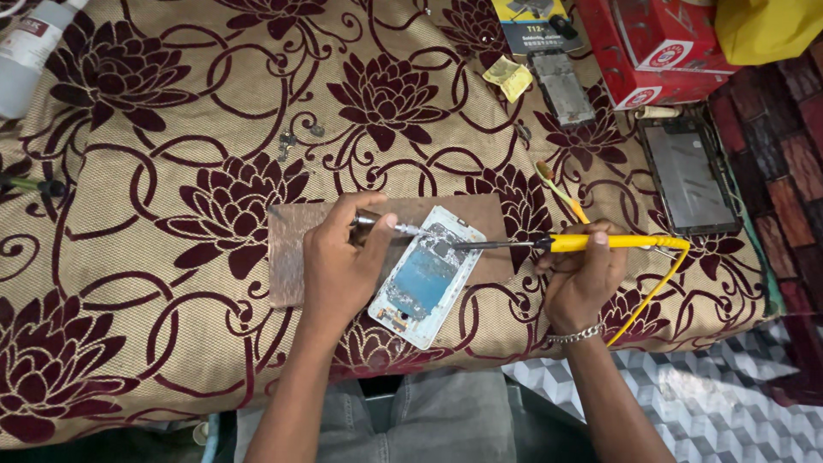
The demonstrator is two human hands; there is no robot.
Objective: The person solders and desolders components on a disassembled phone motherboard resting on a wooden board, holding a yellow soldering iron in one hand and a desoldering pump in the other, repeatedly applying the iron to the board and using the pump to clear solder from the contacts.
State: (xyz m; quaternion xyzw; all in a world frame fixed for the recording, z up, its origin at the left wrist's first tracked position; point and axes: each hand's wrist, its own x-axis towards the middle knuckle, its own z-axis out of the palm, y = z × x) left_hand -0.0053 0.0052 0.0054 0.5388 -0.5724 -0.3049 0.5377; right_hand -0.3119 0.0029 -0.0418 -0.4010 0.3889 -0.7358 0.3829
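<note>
Head view: we logged the left hand (341,257) with fingers curled tight, pinching tweezers (396,226) whose tip touched the opened phone (424,279). Right hand (583,274) was wrapped in a closed grip around the yellow iron (591,243); its tip met the phone's upper part beside the tweezers. Phone lay tilted on a brown board (291,249), atop the floral cloth (171,171).

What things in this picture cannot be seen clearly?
Head view only:
- Tool in the left hand: fingers cover most of it; only its metal tip shows.
- Spot where the soldering iron meets the opened phone: too small to make out.
- White bottle: cut off by the left edge.
- Red boxes: cut off by the top edge.
</note>
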